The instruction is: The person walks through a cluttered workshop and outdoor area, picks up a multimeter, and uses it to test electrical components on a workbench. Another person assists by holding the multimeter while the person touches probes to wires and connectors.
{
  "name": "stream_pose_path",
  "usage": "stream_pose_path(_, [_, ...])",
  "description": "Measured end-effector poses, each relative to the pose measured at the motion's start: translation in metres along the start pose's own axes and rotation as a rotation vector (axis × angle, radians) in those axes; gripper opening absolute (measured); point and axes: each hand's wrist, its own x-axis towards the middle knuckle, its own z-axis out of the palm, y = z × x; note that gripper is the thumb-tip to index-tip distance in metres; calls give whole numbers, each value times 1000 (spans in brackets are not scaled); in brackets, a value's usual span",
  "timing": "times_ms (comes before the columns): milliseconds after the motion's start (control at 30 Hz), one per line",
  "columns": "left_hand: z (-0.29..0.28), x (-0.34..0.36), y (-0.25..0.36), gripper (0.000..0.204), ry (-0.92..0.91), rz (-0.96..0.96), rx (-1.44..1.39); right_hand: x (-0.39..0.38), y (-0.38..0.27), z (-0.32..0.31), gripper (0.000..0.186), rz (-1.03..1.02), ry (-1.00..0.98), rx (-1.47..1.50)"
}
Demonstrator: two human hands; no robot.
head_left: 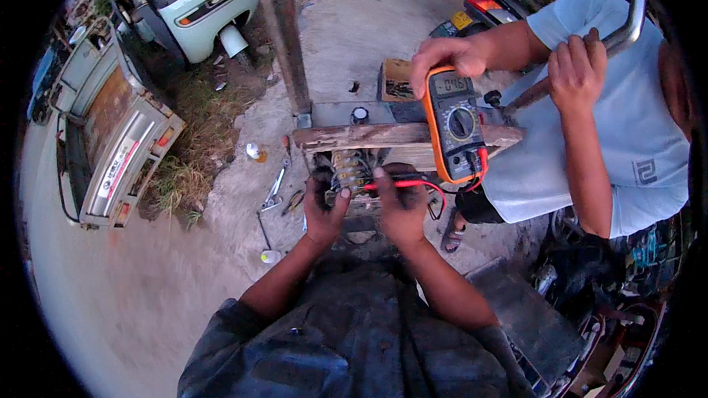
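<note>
A terminal block with yellowish metal studs sits in an opening under a worn wooden beam. My right hand is closed around a red multimeter probe, its tip pointing left at the block. On the block's left side is my left hand, fingers curled and darkened; what they grip is hidden. Just beyond my right hand, another person's hand holds up an orange-and-black multimeter, its lit display facing me. Red and black leads run from its lower end.
The other person stands at right, gripping a metal bar. A cardboard box lies beyond the beam. Wrenches, a screwdriver and a small bottle are on the ground at left. A metal post rises ahead; vehicles stand farther left.
</note>
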Motion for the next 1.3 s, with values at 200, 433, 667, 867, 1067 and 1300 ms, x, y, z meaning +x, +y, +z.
stream_pose_path(200, [-6,-8,5,36,43,-19,104,-12,31,-28,21,50,254,177])
stream_pose_path(433, [-14,-23,5,42,7,113,433,-14,54,-26,25,170,-25,69])
stream_pose_path(667, [-14,-18,6,46,-38,125,611,-5,54,-5,25,265,-118,-45])
stream_pose_path(867, [-13,-22,6,43,-48,166,616,3,62,-1,30,163,-190,-202])
stream_pose_path(1067, [-21,-26,25,33,-25,125,462,-1,57,-26,26,499,-200,128])
stream_pose_path(1300, [-34,-21,74,17,-207,254,233,-4,24,-16,23,699,-161,583])
